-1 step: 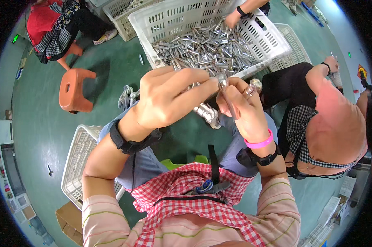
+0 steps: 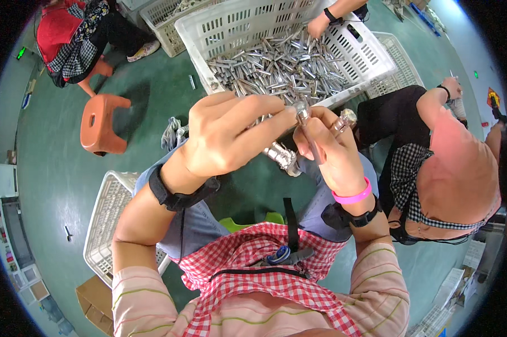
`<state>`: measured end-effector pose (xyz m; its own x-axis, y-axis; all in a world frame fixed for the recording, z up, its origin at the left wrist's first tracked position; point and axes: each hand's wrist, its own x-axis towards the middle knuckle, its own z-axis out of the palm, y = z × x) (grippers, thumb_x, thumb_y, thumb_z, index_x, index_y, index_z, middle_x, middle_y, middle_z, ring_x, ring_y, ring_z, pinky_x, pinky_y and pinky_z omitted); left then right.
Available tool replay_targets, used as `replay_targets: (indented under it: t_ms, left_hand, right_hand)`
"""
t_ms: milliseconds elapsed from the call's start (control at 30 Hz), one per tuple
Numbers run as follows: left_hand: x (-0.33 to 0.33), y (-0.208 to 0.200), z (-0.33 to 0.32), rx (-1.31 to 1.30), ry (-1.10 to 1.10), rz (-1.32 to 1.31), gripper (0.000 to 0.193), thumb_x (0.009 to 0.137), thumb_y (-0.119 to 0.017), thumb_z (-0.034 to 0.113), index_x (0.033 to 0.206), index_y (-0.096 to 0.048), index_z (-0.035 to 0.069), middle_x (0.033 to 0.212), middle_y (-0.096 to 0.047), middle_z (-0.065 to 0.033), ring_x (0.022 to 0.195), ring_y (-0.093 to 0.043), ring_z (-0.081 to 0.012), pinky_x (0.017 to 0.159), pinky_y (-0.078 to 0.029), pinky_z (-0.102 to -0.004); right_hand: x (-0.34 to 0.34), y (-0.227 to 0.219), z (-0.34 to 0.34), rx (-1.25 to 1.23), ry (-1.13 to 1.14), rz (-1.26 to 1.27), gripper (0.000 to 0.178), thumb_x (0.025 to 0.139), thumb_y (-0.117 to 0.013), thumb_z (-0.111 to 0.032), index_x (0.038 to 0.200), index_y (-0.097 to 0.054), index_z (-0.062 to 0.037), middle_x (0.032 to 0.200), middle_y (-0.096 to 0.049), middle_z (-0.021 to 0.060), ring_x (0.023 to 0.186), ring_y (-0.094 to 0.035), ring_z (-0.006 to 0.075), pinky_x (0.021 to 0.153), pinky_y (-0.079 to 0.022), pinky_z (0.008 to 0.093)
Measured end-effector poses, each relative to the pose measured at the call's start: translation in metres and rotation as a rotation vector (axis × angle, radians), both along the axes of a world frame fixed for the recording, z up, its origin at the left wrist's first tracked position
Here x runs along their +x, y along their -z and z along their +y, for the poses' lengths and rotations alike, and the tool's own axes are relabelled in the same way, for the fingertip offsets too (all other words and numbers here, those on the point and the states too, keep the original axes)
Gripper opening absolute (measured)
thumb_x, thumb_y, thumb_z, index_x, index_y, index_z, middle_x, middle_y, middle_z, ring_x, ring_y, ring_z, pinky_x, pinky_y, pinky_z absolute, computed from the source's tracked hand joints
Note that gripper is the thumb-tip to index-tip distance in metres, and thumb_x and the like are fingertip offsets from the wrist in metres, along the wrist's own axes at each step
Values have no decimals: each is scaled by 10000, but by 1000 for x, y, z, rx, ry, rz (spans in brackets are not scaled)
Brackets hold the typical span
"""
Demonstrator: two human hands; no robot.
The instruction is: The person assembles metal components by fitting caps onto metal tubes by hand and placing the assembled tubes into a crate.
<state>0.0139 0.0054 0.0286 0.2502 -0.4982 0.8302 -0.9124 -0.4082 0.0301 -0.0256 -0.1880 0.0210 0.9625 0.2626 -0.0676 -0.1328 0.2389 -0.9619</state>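
The left hand (image 2: 231, 135) and the right hand (image 2: 329, 151) meet above the person's lap. Both pinch one small shiny metal tube (image 2: 303, 112) at its top end, with fingers pressed tight on it. The right hand also holds a second metal piece (image 2: 346, 119) between its fingers. Just past the hands sits a white basket (image 2: 253, 22) full of metal tubes (image 2: 281, 62). An orange stool (image 2: 103, 124) stands on the green floor (image 2: 152, 90).

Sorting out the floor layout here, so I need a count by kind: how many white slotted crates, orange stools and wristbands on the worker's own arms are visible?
White slotted crates: 4, namely the big one holding metal tubes, one behind it, one at its right, one by the left knee
Orange stools: 1
Wristbands: 3, black on left wrist, pink and black on right
Total: 8
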Motion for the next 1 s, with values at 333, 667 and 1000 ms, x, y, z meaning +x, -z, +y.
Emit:
replay_targets:
  t_ms: [333,667,1000]
  left_hand:
    - [-3,-4,-9,-376,115,908,269,741,-689,138,989,-628,55,797,-590,-21,633,-534,-104,532,-392,-208]
    - [-7,3,-13,-435,174,1233,245,693,-755,127,767,-533,57,745,-477,45,598,-382,-29,511,-303,-182]
    - [3,0,-7,-438,102,745,248,686,-725,48,900,-601,39,838,-594,-28,723,-542,-90,608,-413,-200]
  right_hand:
    - [4,6,-10,228,-143,32,432,903,-459,-398,1003,-544,13,599,-489,22,470,-381,60,429,-291,190]
    - [13,14,-5,-332,89,-530,329,863,-569,-277,986,-603,26,755,-557,24,612,-439,62,550,-356,214]
    - [7,-7,-6,-285,-114,-219,240,870,-566,-219,961,-574,3,805,-538,-17,693,-466,55,626,-392,198]
